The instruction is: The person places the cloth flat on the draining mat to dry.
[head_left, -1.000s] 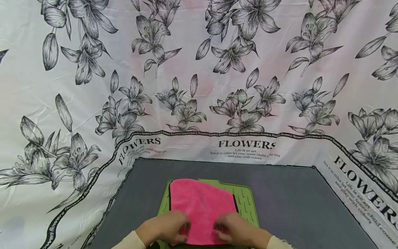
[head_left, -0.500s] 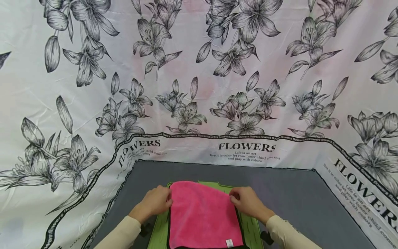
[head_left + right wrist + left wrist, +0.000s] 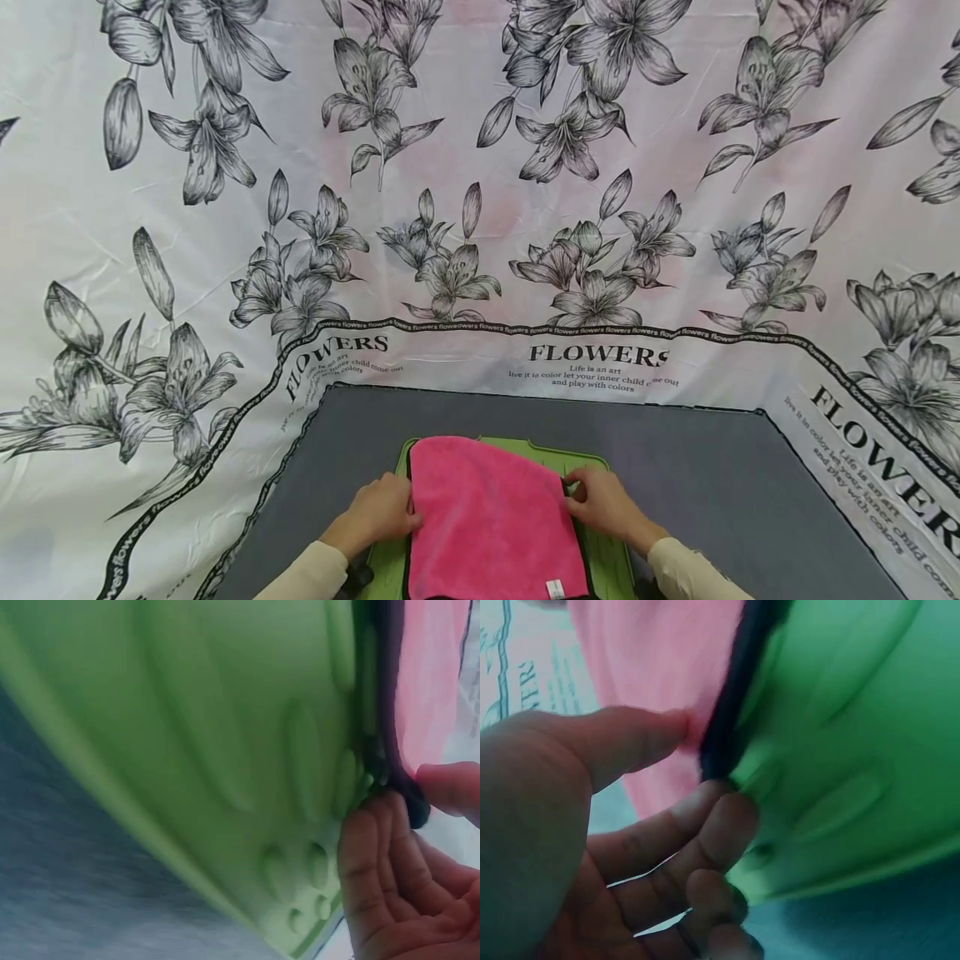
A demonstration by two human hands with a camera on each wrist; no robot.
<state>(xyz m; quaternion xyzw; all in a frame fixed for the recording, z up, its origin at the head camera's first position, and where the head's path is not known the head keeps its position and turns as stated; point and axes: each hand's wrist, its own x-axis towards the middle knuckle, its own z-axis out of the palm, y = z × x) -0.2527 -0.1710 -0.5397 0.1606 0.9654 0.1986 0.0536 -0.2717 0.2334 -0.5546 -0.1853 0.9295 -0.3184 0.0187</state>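
Observation:
A pink cloth (image 3: pixel 491 525) with a black border and a small white tag lies spread over a green ridged mat (image 3: pixel 592 467). At its left side edge my left hand (image 3: pixel 381 508) pinches the border; the left wrist view shows the thumb on the pink face and curled fingers at the underside of the black edging (image 3: pixel 724 727). On the opposite side, my right hand (image 3: pixel 603 500) grips the right border. Seen from the right wrist, thumb and fingers (image 3: pixel 367 862) close round the cloth's dark edging (image 3: pixel 394 712), with the raised mat ridges just beside them.
The mat rests on a dark grey table surface (image 3: pixel 705 483). A white sheet (image 3: pixel 465 358) printed with flowers and the word FLOWERS rises behind and at both sides of the grey area.
Both hands went from the cloth's near part outward and up to its side edges. Since half a second ago they have slid slightly nearer along the edges, the left fingers now gripping the border.

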